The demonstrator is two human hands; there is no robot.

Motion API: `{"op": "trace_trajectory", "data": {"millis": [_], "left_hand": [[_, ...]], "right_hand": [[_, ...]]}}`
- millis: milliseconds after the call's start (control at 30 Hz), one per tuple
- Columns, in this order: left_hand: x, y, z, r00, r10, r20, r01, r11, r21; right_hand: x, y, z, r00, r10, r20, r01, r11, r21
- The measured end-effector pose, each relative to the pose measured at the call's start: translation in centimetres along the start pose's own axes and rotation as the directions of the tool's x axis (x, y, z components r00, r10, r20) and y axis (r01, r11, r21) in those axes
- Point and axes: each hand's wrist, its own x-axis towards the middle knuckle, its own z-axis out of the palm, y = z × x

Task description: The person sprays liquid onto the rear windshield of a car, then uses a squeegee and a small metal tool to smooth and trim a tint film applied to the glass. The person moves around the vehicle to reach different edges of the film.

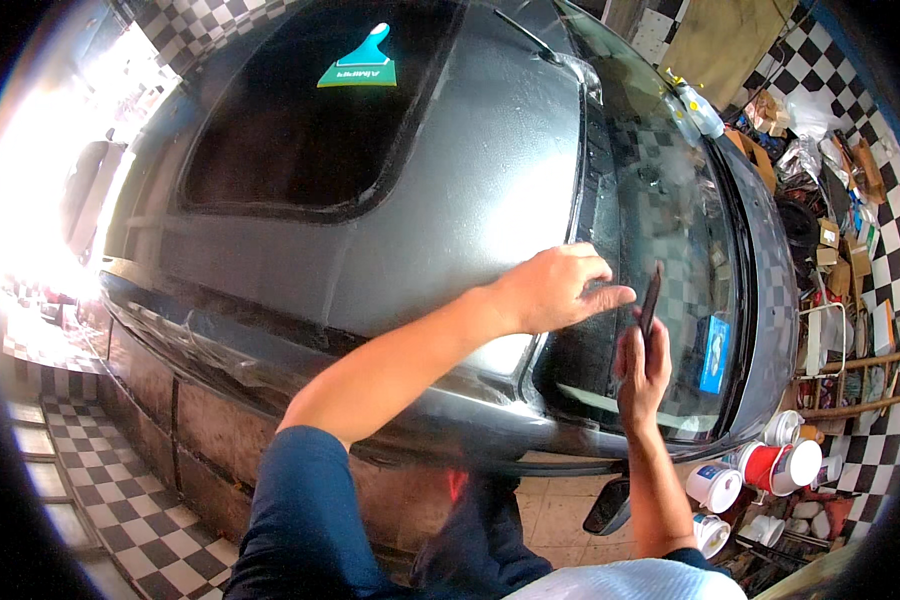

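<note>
My left hand [560, 290] is above the windshield edge of a grey car roof [470, 200]. Its fingers are curled in and the thumb reaches to the right; anything between them is too small or hidden to name. Lower and to the right, my right hand [644, 365] grips a thin, dark, blade-like tool [652, 298] that points up over the windshield [670, 210]. The two hands are apart. A teal squeegee [362, 68] with a green blade lies on the dark sunroof [300, 150] at the far left.
A spray bottle [702, 110] stands at the windshield's far side. A blue card [714, 354] shows at its near corner. White buckets [714, 487], boxes [828, 240] and a ladder [860, 410] crowd the right. Below is the side mirror [607, 507], beside a checkered floor [140, 500].
</note>
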Motion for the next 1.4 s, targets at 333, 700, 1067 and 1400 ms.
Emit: {"op": "trace_trajectory", "data": {"millis": [333, 700, 1067, 1400], "left_hand": [[1.7, -1.2, -1.8, 0.589, -0.587, -0.555, -0.089, 0.635, -0.767], [1.5, -3.8, 0.9, 0.479, -0.796, -0.37, -0.034, 0.405, -0.914], [1.0, -3.0, -0.2, 0.462, -0.878, -0.125, 0.087, 0.185, -0.979], [1.5, -1.8, -0.5, 0.411, -0.911, -0.031, 0.053, 0.057, -0.997]], "right_hand": [[11.8, -7.0, 7.8, 0.857, -0.279, 0.433, 0.421, 0.864, -0.277], [28.8, -13.8, 38.0, 0.843, -0.224, 0.489, 0.533, 0.469, -0.704], [32.3, -10.2, 35.4, 0.748, -0.083, 0.659, 0.217, 0.968, -0.124], [28.6, -8.9, 11.3, 0.985, -0.165, -0.058, 0.174, 0.958, 0.226]]}}
